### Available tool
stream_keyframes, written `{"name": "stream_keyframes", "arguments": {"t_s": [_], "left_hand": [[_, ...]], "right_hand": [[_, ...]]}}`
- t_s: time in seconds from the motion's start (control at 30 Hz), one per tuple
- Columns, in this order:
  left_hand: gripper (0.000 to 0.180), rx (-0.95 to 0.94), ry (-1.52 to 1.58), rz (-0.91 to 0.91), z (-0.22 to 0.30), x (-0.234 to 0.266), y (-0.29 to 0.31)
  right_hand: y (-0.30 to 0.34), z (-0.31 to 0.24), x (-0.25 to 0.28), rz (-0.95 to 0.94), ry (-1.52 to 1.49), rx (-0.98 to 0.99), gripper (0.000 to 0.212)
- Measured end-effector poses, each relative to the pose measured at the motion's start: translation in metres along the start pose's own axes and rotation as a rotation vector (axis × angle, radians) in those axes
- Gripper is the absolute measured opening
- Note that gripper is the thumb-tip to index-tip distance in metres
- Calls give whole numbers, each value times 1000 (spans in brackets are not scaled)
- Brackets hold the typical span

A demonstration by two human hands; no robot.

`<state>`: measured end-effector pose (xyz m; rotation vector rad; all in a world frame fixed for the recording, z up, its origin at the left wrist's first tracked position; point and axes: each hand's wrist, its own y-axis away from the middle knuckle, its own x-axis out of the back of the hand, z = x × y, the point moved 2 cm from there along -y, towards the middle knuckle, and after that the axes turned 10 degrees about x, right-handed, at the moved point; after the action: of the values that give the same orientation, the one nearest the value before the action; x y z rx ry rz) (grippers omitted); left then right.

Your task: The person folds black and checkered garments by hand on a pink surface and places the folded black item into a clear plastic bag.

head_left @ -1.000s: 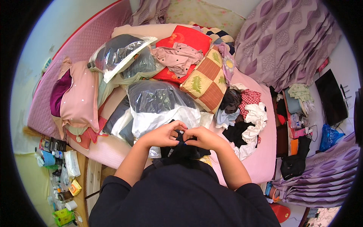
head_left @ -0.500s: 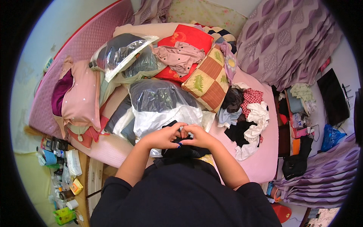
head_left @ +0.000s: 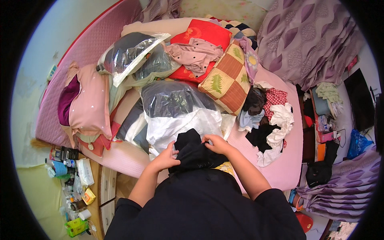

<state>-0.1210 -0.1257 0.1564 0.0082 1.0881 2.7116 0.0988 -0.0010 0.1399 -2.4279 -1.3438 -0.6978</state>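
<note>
A piece of black clothing [head_left: 195, 151] is stretched between my two hands, close in front of my body. My left hand [head_left: 165, 158] pinches its left edge. At its upper right edge, my right hand [head_left: 217, 144] grips the cloth between thumb and fingers. What kind of garment it is I cannot tell; its lower part blends into my dark shirt. Just beyond the cloth lies a clear and white plastic bag [head_left: 182, 116] with dark stuff packed inside.
Around the pink bed [head_left: 276, 172] are a pink pillow [head_left: 90, 106], a checked cushion [head_left: 226, 82], a second filled bag [head_left: 128, 52] and a heap of clothes [head_left: 276, 120]. A cabinet [head_left: 106, 184] crowded with bottles stands at left. Purple curtains [head_left: 308, 40] hang at right.
My hands have moved apart from being close together, and the black clothing is now spread and raised between them. The whole view has shifted slightly.
</note>
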Motion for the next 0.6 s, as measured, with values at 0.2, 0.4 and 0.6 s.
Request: {"name": "stream_keyframes", "arguments": {"t_s": [0.2, 0.4, 0.6], "left_hand": [[79, 21, 132, -105, 2, -2, 4], [77, 21, 140, -207, 3, -3, 10], [76, -4, 161, -270, 5, -4, 13]], "right_hand": [[-29, 6, -17, -165, 102, 99, 18], [-27, 25, -24, -247, 45, 84, 18], [-29, 23, -28, -220, -88, 69, 23]]}}
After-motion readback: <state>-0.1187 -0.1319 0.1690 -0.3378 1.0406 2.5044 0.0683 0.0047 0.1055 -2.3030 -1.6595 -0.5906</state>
